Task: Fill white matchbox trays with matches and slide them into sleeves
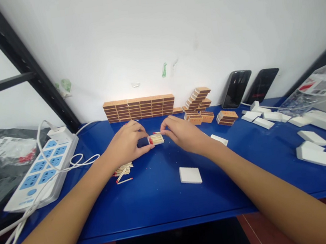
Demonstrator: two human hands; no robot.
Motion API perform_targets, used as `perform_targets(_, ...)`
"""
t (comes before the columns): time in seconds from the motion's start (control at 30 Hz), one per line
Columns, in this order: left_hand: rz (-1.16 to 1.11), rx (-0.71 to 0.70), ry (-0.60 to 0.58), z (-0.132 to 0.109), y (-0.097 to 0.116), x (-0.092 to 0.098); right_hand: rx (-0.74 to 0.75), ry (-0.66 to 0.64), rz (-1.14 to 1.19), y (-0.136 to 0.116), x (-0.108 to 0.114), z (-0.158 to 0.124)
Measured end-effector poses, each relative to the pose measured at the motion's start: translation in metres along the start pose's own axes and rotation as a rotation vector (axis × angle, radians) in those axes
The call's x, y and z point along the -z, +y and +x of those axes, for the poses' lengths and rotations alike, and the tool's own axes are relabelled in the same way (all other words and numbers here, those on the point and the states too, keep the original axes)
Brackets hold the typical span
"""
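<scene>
A small white matchbox tray (160,139) filled with red-headed matches (155,139) rests on the blue table. My left hand (128,143) steadies its left end, thumb at the near corner and fingers curled behind. Just above the tray's far edge, my right hand (179,133) pinches a single match (156,133), its red head pointing left. A pile of loose matches (124,170) lies below my left wrist, partly hidden by it. Nearer to me sits a flat white matchbox sleeve or tray (190,175), its inside not visible.
Closed matchboxes (139,108) are stacked in a row against the wall, with more matchboxes (198,100) to the right. Two dark phones (236,88) lean on the wall. White box pieces (313,153) lie right; a power strip (44,171) with cables stands left.
</scene>
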State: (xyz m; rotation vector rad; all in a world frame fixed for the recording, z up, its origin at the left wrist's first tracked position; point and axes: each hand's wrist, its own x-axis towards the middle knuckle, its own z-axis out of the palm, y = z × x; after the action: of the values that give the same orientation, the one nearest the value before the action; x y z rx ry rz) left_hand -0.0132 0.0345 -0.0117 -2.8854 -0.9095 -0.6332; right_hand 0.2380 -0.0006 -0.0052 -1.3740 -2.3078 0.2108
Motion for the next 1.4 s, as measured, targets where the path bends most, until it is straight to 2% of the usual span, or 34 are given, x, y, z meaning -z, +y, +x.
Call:
perform_targets(0.9, 0.005, 0.000, -0.003, -0.0003, -0.0004, -0.0005, 0.000, -0.002, -0.022, -0.0004, -0.0004, -0.0003)
perform_targets(1.4, 0.002, -0.023, 0.009, 0.0000, 0.0012, -0.0005, 0.035, -0.030, -0.068, -0.0019, -0.0095, -0.0014)
